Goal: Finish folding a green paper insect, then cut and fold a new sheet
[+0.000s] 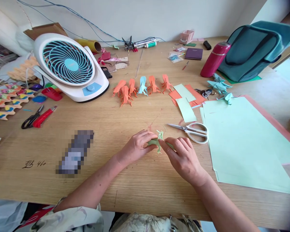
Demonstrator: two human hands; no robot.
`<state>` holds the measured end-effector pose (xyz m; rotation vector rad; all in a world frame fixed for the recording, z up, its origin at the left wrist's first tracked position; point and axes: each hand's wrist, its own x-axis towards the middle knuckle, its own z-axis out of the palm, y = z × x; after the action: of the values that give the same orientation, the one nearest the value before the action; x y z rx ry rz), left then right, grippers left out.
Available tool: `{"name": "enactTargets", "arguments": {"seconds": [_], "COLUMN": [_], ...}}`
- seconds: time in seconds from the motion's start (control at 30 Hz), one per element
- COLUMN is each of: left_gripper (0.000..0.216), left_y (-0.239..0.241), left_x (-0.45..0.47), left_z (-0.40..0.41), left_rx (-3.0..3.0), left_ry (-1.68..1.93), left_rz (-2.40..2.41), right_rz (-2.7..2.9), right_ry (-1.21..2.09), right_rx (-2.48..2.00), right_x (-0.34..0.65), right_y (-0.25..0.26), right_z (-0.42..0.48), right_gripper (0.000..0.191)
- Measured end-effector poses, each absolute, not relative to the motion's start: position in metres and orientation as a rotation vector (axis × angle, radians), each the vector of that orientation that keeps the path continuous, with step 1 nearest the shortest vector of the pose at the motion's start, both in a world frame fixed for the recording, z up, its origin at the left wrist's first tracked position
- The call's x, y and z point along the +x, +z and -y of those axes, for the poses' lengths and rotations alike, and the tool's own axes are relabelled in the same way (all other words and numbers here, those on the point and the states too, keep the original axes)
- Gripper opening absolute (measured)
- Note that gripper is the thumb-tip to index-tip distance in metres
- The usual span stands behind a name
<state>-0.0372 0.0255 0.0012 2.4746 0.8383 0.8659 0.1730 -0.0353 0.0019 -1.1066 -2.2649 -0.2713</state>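
Between both hands is a light green folded paper figure (159, 137) with thin pointed bits sticking out at its top and bottom. My left hand (139, 143) pinches its left end between thumb and fingers. From the other side, my right hand (182, 156) grips the right part, its thumb pressed near the middle; the fingers hide some of the paper. White-handled scissors (189, 130) lie just beyond my right hand, blades pointing left. Farther back stand several orange folded paper figures (152, 84) and a light blue one (142, 85).
Large green sheets (244, 145) cover the right side, with small paper pieces (185, 109) nearby. At left are a fan (70, 67), black scissors (30, 120), a red cutter (43, 117) and a blurred phone (74, 153). A red bottle (215, 59) leans by a teal bag (252, 51).
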Motion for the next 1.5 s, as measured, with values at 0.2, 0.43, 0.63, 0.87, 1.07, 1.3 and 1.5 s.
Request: {"name": "enactTargets", "arguments": {"seconds": [0.2, 0.43, 0.63, 0.87, 1.07, 1.3, 1.5], "left_gripper": [0.03, 0.033, 0.035, 0.031, 0.032, 0.032, 0.038], "left_y": [0.004, 0.004, 0.007, 0.008, 0.009, 0.011, 0.011], "left_x": [-0.041, -0.044, -0.045, -0.043, -0.044, -0.044, -0.042], "left_z": [-0.028, -0.026, -0.025, -0.023, -0.023, -0.023, -0.022], "left_rx": [2.458, 2.522, 2.571, 2.588, 2.669, 2.807, 2.824], "left_ry": [0.832, 0.819, 0.872, 0.896, 0.931, 0.9, 0.92], "left_rz": [-0.832, -0.832, -0.777, -0.868, -0.959, -0.948, -0.962], "right_rz": [2.182, 2.061, 1.981, 1.907, 1.826, 1.781, 1.753], "right_ry": [-0.016, 0.177, 0.313, 0.297, 0.367, 0.555, 0.578], "right_rx": [-1.139, -1.132, -1.126, -1.139, -1.131, -1.184, -1.2], "right_x": [0.174, 0.171, 0.17, 0.169, 0.166, 0.169, 0.17], "right_y": [-0.006, -0.006, -0.006, -0.012, -0.016, -0.009, -0.01], "right_z": [0.03, 0.029, 0.027, 0.027, 0.026, 0.023, 0.023], "right_gripper": [0.039, 0.038, 0.041, 0.036, 0.031, 0.026, 0.025]}}
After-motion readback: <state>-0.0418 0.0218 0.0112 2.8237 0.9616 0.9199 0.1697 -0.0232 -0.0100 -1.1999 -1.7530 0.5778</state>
